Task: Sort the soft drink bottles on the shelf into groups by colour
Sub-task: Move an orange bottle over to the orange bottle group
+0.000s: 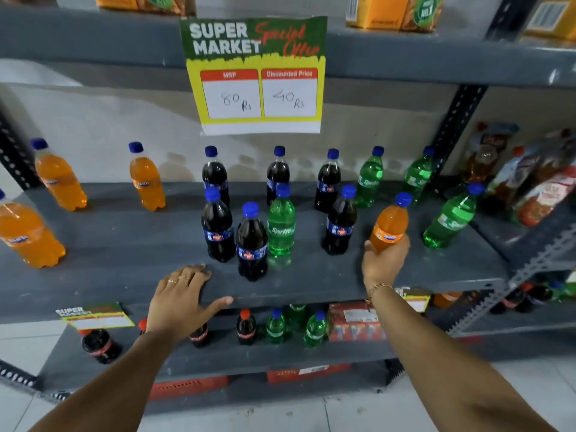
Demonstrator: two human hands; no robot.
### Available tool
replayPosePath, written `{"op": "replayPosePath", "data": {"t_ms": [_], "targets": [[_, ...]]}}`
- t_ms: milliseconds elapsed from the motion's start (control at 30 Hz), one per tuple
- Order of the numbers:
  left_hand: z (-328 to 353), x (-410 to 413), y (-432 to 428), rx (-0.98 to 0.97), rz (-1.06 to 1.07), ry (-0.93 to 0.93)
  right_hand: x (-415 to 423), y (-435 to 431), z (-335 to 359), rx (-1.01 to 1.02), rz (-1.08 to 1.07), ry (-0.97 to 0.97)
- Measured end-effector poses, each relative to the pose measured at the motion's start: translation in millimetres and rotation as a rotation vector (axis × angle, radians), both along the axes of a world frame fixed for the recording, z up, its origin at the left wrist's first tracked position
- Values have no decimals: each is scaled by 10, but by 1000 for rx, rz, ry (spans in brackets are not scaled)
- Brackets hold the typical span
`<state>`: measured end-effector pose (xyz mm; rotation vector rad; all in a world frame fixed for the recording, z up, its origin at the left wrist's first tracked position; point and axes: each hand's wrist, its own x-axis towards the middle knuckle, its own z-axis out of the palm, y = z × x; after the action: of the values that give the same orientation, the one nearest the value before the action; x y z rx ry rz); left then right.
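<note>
A: hands: right hand wrapped round the base of an orange bottle, near right on the shelf. Can't tell if it's lifted or standing. Left hand flat on the near shelf edge, fingers spread, gripping nothing.

B: where does the orange one belong?

A: far end. Three orange bottles sit at the left. Dark cola cluster fills the middle, six of them. Green group at the right, three there, plus one stray green bottle wedged among the colas.

B: risks?

A: my read: carrying it left means crossing the cola cluster. A low sweep clips a cap, one topples, neighbours follow, they stand close together. Grip is low on the base too, so the bottle could tip in the hand. The cola just left of it is the nearest to get bumped.

B: anything else in the way?

A: price sign hangs above the middle, so lift height is limited. Snack packs at far right, clear of the path. Lower shelf bottles irrelevant.
</note>
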<state>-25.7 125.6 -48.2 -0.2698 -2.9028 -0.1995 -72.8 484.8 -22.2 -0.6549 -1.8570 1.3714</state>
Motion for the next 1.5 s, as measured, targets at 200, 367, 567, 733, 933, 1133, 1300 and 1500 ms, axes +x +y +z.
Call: {"op": "replayPosePath", "data": {"t_ms": [200,367,567,733,933,1133,1300,1500], "targets": [[23,30,36,-11,-40,1,549,-570,-37,-15,99,117],[111,97,-306,-85,-190,100,1068,-1369,-19,79,224,253],[152,194,-971,-20,-145,80,1322,-2355,176,93,447,332],[56,272,-1669,2,-99,-8,977,-3342,242,57,684,214],[-45,209,-1813,49,-126,15,347,-3925,188,83,696,-105],[-75,168,-1864,100,-125,12,-70,-4088,89,123,589,-187],[-110,156,-1884,63,-124,34,-128,-4093,38,141,626,-198],[-37,190,-1702,1,-113,150,378,-3751,6,199,673,-55]]}}
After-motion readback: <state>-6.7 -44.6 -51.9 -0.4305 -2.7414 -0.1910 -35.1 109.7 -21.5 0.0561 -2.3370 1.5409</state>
